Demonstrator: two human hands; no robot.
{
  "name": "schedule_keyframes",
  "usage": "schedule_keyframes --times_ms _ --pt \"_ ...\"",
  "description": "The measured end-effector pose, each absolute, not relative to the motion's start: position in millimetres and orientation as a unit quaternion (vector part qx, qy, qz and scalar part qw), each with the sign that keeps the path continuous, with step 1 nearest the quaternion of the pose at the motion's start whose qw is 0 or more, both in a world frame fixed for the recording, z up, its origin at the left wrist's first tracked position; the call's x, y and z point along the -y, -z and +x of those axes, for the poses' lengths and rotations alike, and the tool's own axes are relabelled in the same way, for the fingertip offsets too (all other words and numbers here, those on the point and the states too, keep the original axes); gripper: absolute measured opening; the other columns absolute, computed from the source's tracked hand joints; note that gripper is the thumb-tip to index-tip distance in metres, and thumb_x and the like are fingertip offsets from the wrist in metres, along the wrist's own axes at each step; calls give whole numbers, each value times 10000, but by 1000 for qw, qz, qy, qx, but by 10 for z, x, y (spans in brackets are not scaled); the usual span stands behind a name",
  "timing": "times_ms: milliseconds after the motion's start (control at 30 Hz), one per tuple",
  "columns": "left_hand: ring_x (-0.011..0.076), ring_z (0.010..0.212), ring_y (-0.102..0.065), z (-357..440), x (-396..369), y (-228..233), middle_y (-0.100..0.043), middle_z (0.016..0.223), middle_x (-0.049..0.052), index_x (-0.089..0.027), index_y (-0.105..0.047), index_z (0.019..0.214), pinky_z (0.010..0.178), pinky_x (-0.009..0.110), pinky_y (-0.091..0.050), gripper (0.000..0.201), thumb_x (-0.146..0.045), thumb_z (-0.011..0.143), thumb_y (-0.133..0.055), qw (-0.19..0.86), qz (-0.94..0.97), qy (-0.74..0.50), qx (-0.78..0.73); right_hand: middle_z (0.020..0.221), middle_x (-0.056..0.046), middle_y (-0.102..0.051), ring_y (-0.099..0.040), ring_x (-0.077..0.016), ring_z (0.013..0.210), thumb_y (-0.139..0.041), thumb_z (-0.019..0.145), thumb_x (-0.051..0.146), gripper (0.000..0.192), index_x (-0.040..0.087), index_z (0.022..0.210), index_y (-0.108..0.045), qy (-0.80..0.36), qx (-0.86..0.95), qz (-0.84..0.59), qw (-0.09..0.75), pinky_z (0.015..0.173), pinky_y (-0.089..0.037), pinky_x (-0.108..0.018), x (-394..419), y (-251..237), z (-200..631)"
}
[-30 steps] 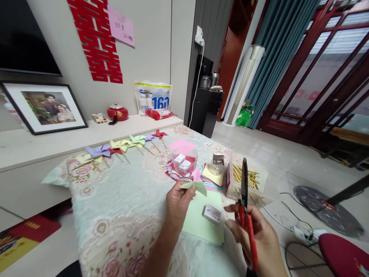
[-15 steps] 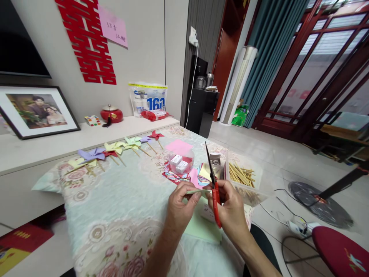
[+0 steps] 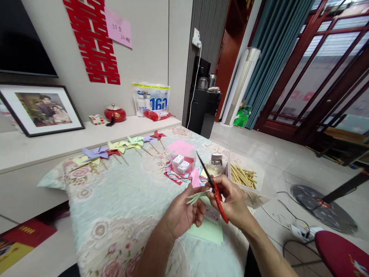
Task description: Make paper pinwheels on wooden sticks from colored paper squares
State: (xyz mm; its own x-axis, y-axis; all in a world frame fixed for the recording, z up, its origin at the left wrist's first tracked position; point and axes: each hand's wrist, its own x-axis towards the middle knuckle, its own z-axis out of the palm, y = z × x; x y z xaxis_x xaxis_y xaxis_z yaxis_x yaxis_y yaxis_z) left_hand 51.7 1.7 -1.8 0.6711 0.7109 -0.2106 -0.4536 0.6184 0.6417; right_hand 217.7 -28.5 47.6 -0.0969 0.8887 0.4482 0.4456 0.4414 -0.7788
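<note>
My right hand [image 3: 230, 200] is wrapped round red-handled scissors [image 3: 216, 196], their dark blades pointing up and to the left. Its fingertips also meet the right end of a folded piece of light green paper [image 3: 197, 196], whose layers fan apart at the left. Just below and left of that paper is my left hand [image 3: 184, 213], palm turned up, thumb and fingers apart, with the paper over it. Beneath both hands, light green sheets [image 3: 207, 231] lie on the flowered tablecloth [image 3: 121, 207], partly hidden by a whitish item with small writing.
Finished paper pinwheels [image 3: 95, 153] on sticks line the table's far left edge. Beyond my hands are a clear round container [image 3: 183, 161] with small white boxes, patterned paper scraps [image 3: 175, 177], a small box of metal bits [image 3: 216, 161] and a clear bin [image 3: 259, 192] of thin sticks.
My left hand has loosened its pinch on the green paper and turned palm up. The paper's layers have spread apart, and the scissors have tilted further to the left.
</note>
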Motion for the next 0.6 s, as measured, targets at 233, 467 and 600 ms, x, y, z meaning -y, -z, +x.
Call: schedule_keyframes --times_ms 233,467,600 --pt "90 524 -614 441 9 -50 -682 720 24 -134 -685 963 457 163 -404 301 -192 705 -827 894 217 -343 -190 717 38 -572 -476 -102 580 -641 783 109 170 199 920 -597 -259 763 -433 405 540 -393 -222 252 -581 2157" --pt "99 606 -607 408 -65 -37 -670 739 11 -128 -678 926 536 193 -442 262 -69 698 -793 842 119 -478 -221 853 -13 -613 -496 -124 619 -759 787 311 258 220 975 -607 -335 616 -505 503 562 -434 -252 422 -514 2173" --pt "84 592 -582 371 -116 -15 -670 752 12 -125 -664 865 498 176 -412 199 -57 719 -781 819 88 -529 -205 696 47 -437 -377 -102 562 -759 769 546 400 224 842 -534 -466 533 -497 503 489 -335 -220 744 -418 2234"
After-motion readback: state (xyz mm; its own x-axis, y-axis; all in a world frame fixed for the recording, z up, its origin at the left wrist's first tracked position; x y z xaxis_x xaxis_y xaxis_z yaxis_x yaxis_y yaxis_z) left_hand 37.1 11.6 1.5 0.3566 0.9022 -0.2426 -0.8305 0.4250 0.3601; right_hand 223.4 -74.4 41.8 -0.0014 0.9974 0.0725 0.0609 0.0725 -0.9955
